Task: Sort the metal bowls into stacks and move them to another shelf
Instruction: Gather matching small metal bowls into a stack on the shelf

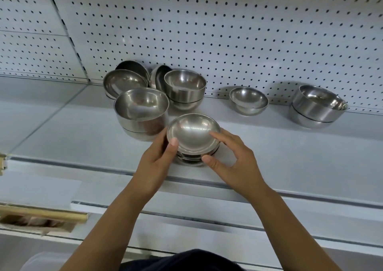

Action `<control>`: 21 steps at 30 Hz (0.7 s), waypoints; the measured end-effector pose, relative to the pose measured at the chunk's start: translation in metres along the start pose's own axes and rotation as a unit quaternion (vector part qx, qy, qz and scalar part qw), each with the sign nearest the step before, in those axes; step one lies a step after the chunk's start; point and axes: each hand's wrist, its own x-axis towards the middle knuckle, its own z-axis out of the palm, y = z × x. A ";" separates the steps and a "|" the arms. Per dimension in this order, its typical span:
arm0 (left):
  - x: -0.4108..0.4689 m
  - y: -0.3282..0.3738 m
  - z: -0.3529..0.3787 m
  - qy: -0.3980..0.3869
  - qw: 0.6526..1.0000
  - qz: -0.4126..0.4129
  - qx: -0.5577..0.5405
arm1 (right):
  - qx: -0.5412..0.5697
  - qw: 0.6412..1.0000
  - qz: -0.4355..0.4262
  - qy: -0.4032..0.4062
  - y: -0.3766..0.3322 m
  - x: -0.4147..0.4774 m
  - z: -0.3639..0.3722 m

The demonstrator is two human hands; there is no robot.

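Note:
A short stack of small metal bowls stands near the front edge of the white shelf. My left hand grips the stack's left side, thumb on the top rim. My right hand curls round its right side, index finger on the rim and thumb low at the base. Behind it to the left stand a two-bowl stack of larger bowls, a second two-bowl stack and several tilted bowls by the back panel. At the right sit a single small bowl and another two-bowl stack.
A white pegboard panel closes the back of the shelf. A lower white shelf juts out under my arms. At the lower left, a cardboard box with a wooden stick lies below.

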 end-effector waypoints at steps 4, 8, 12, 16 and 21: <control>0.001 -0.005 0.001 -0.010 0.999 0.015 0.029 | 0.056 0.996 0.030 0.055 0.001 0.008 -0.008; 0.000 -0.008 0.002 0.005 0.998 0.013 0.063 | 0.001 0.973 0.125 0.195 0.012 0.037 -0.030; 0.000 -0.010 0.003 0.014 0.998 0.015 0.064 | -0.077 0.956 0.200 0.198 0.032 0.071 -0.052; 0.000 -0.009 0.005 0.021 0.998 0.015 0.060 | -0.142 0.948 0.231 0.168 0.040 0.094 -0.062; -0.001 -0.008 0.005 0.027 0.997 0.018 0.065 | -0.120 0.939 0.240 0.213 0.056 0.103 -0.063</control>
